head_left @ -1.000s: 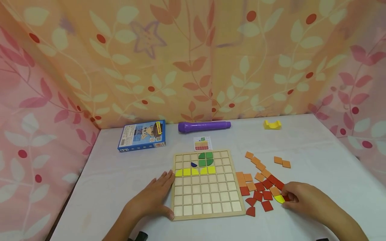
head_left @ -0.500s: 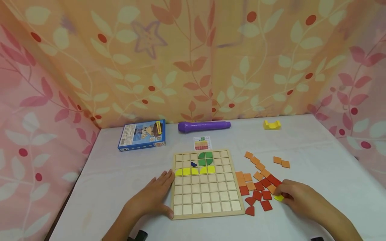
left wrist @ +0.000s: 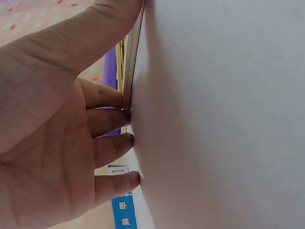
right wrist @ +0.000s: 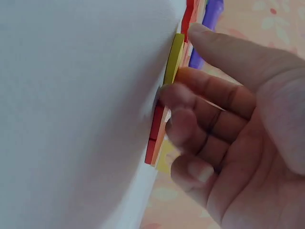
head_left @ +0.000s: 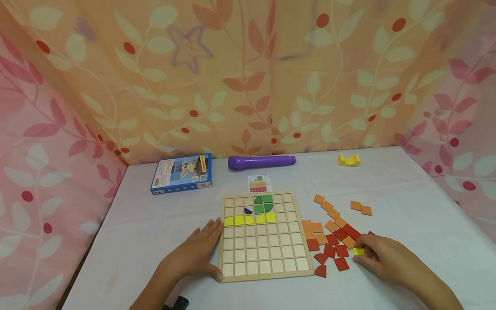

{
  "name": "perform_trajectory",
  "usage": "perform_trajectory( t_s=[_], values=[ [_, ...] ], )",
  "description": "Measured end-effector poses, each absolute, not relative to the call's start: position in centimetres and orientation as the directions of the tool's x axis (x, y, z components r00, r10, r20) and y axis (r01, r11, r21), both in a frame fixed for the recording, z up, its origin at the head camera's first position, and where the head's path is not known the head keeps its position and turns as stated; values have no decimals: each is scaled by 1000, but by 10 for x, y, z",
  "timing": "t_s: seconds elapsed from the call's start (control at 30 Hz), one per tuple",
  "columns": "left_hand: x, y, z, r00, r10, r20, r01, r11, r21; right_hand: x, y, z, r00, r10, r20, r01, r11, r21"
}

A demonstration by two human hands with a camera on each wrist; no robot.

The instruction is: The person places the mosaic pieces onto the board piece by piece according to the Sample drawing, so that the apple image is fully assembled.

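My left hand (head_left: 193,252) rests at the left edge of the wooden grid board (head_left: 256,279), fingers straight and thumb at its near corner. In the left wrist view the fingertips touch the white cloth and the board's side. At right, my right hand (head_left: 385,258) pinches a yellow tile (head_left: 358,251) between thumb and index finger, low over the table. The right wrist view has the yellow tile (right wrist: 174,59) on edge to the camera, other fingers curled. Green tiles (head_left: 258,209), a small dark blue piece (head_left: 248,211) and a row of yellow tiles (head_left: 239,220) sit in the board's cells.
Orange tiles (head_left: 327,206) and red tiles (head_left: 341,263) lie scattered right of the board. Behind it are a pattern card (head_left: 258,184), a purple stick-like object (head_left: 261,162), a blue box (head_left: 181,173) and a yellow stand (head_left: 348,160). Patterned curtains enclose the table.
My right hand has shifted slightly left from over a red tile to the yellow tile and taken hold of it. A red tile now shows behind that hand. The left hand stays put.
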State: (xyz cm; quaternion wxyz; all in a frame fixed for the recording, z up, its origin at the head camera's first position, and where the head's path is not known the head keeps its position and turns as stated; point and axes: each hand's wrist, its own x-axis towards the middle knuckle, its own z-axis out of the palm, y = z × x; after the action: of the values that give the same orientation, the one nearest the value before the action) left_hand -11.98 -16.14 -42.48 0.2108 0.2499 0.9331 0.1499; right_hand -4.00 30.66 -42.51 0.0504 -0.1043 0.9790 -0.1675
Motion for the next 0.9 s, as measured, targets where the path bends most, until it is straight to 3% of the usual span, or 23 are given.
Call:
perform_trajectory(
  t_s=[0.1,0.33,0.6,0.9],
  values=[
    [-119,-162,-425,-788,523,-326,393,834,387,-39,306,-426,-973,-217,-79,-180,926,-333],
    [-118,-163,-424,-790,523,-320,393,832,391,-37,304,-425,-934,-353,-44,-319,885,-340],
    [-118,-163,-423,-788,529,-316,399,829,393,-40,296,-425,-974,-210,-88,-178,944,-279],
    [-118,-163,-424,-790,519,-325,390,836,387,-45,287,-424,-961,-265,-79,-238,938,-254]
  ],
)
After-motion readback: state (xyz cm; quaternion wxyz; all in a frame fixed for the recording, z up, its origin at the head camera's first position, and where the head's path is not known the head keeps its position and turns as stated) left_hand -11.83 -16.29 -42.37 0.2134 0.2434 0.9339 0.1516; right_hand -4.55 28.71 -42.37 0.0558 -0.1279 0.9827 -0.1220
